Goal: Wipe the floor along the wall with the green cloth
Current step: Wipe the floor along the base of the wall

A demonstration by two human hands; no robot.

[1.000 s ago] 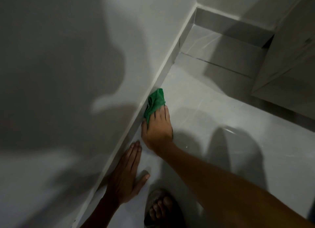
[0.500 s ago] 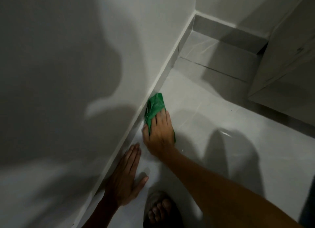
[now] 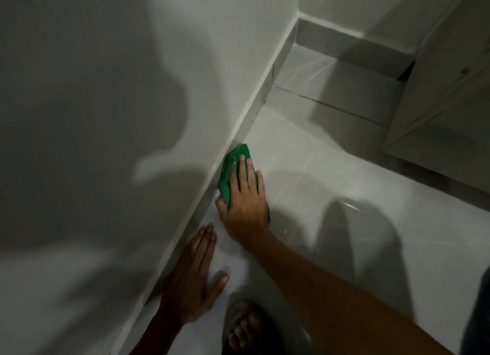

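Your right hand [image 3: 245,200] lies at the centre of the frame, palm down and fingers stretched out flat, pressing the green cloth [image 3: 233,166] onto the floor [image 3: 331,184]; it pins the cloth rather than gripping it. The cloth is bunched, its left edge touching the baseboard [image 3: 201,208] where the wall [image 3: 132,89] meets the floor, and its far end shows beyond your fingertips. Your left hand [image 3: 192,280] sits lower in the frame, just beside the baseboard, open and flat on the floor with the thumb spread to the right; it holds nothing. Your right forearm [image 3: 331,291] runs from the lower right corner toward the centre. A foot in a sandal [image 3: 245,328] stands at the bottom edge, right of the left hand. A pale cabinet [image 3: 445,94] fills the upper right of the frame.
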